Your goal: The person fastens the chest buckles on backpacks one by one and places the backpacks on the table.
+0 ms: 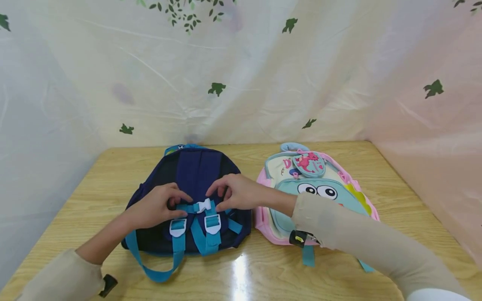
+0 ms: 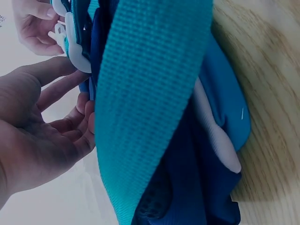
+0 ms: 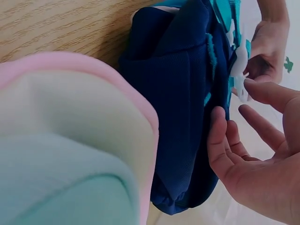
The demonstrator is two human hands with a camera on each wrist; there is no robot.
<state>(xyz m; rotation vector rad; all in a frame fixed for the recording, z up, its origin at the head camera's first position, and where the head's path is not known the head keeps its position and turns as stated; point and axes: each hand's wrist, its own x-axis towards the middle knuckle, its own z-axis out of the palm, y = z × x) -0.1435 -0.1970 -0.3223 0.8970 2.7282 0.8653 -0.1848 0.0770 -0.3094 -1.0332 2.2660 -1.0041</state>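
navy backpack (image 1: 199, 167) lies on the bench (image 1: 271, 278), left of centre, back panel and blue straps facing up. white buckle (image 1: 203, 205) sits across the middle of the panel, its two parts together, a short blue strap (image 1: 185, 208) running from its left side.

my left hand (image 1: 160, 205) is at that strap: index above, thumb below, tips apart. whether they touch the webbing i cannot tell. my right hand (image 1: 237, 192) is on the other side of the buckle, grip likewise apart, index raised above, thumb tip at or just beside the white plastic; contact unclear. lower fingers bend toward the panel.

two white strap adjusters (image 1: 212, 224) sit below the buckle, one on each shoulder strap. a blue loop (image 1: 158, 275) hangs off the near edge onto the bench.

pink and cream backpack (image 1: 284, 196) stands just right of the navy one, cartoon eyes on its teal pocket, a round dinosaur tag (image 1: 309, 164) near its top. my right beige sleeve (image 1: 339, 228) crosses in front of it. pale curtain (image 1: 241, 58) behind, printed with green leaves.
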